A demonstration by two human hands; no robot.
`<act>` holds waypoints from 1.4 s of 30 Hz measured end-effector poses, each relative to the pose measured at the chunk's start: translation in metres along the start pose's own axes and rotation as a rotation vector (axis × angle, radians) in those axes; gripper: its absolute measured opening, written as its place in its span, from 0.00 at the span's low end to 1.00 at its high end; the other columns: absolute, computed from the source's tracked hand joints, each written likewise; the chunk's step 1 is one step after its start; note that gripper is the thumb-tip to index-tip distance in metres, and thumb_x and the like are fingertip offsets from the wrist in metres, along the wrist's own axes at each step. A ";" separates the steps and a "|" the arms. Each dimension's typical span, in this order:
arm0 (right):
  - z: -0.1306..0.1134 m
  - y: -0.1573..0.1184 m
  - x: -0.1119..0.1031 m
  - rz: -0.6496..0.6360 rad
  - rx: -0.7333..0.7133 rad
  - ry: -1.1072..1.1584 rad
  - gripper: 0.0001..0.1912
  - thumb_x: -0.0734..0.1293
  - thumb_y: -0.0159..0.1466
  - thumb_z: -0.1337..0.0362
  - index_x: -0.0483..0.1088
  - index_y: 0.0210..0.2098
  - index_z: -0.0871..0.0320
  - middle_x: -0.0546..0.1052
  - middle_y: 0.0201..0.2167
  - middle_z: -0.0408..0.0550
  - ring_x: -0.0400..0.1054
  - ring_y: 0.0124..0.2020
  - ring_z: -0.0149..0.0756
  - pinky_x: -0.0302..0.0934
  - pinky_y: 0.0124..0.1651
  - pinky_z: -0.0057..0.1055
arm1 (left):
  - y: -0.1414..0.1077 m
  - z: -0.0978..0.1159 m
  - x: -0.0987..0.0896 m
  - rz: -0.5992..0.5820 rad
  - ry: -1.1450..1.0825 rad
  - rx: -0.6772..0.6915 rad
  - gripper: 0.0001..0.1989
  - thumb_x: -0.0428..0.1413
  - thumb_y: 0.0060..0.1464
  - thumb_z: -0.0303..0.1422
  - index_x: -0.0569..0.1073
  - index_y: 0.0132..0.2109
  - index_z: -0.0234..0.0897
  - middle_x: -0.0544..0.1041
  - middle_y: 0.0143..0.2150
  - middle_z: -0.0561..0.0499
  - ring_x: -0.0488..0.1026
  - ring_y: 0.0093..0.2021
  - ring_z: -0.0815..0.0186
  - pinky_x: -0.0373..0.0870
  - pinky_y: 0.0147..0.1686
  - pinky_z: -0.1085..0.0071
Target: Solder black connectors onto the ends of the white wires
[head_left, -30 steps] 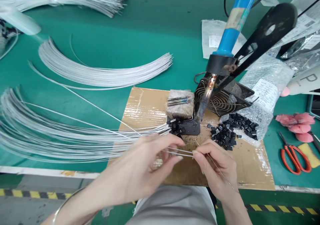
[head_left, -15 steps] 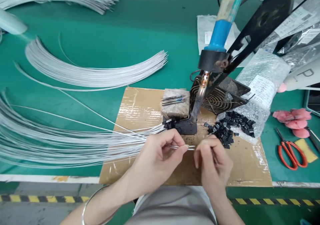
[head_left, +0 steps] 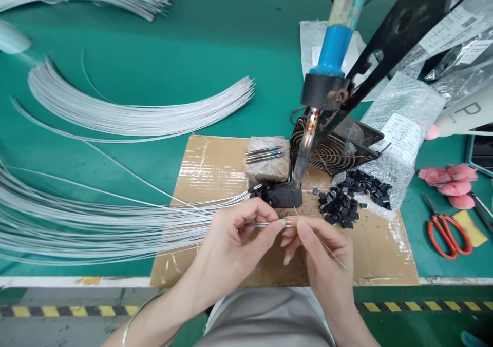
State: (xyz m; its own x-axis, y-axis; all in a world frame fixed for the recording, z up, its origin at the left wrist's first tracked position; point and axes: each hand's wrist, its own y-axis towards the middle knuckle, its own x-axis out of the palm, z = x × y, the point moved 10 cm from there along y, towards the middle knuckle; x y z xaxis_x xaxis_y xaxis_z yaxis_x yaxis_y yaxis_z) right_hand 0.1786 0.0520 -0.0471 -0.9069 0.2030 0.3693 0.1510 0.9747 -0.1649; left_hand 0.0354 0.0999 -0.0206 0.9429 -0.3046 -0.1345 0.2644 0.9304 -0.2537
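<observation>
My left hand (head_left: 246, 234) pinches the ends of thin white wires (head_left: 227, 209) between thumb and fingers, over the cardboard. Right beside it, my right hand (head_left: 321, 244) is closed at thumb and forefinger on a fine thin strand (head_left: 341, 265) that trails down past the palm; its other fingers are curled below. The fingertips of both hands nearly meet at the wire ends. Just behind them stands a blue-handled soldering iron (head_left: 335, 49), its tip pointing down at a black base (head_left: 287, 195). Small black pieces (head_left: 341, 206) lie heaped to the right.
Cardboard (head_left: 208, 162) covers part of the green table. A white wire bundle (head_left: 138, 118) curves at the left. Behind the iron is a black fan (head_left: 335, 152). A sponge block (head_left: 267, 172) holds metal tips. Orange scissors (head_left: 449, 234) and bubble wrap (head_left: 400, 111) lie right.
My right hand has moved left to the wire ends in my left hand, and a thin strand now shows at it. The view has shifted slightly.
</observation>
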 end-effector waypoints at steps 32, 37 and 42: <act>0.024 -0.005 0.007 -0.009 0.397 0.281 0.10 0.83 0.58 0.56 0.87 0.31 0.56 0.80 0.21 0.43 0.72 0.19 0.25 0.70 0.19 0.16 | -0.012 0.005 0.004 -0.005 0.118 0.097 0.11 0.57 0.66 0.34 0.76 0.33 0.39 0.75 0.23 0.54 0.67 0.21 0.68 0.58 0.19 0.72; 0.024 -0.005 0.006 0.006 0.381 0.278 0.10 0.83 0.59 0.57 0.87 0.31 0.56 0.80 0.22 0.42 0.72 0.19 0.25 0.70 0.19 0.16 | -0.016 0.007 0.002 0.063 0.150 0.143 0.10 0.57 0.67 0.33 0.76 0.34 0.40 0.75 0.24 0.55 0.68 0.22 0.69 0.60 0.20 0.73; 0.025 -0.004 0.005 0.037 0.373 0.277 0.10 0.84 0.58 0.57 0.87 0.32 0.56 0.79 0.22 0.42 0.70 0.19 0.24 0.69 0.18 0.14 | -0.019 0.014 0.001 0.140 0.208 0.228 0.10 0.57 0.66 0.29 0.76 0.33 0.40 0.75 0.23 0.57 0.65 0.20 0.71 0.60 0.19 0.75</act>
State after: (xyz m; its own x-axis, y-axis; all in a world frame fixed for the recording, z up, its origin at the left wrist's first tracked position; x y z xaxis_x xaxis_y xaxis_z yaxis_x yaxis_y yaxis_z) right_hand 0.1636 0.0465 -0.0675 -0.7566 0.3041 0.5789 -0.0163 0.8762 -0.4816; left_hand 0.0343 0.0850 -0.0028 0.9181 -0.1833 -0.3513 0.1955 0.9807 -0.0009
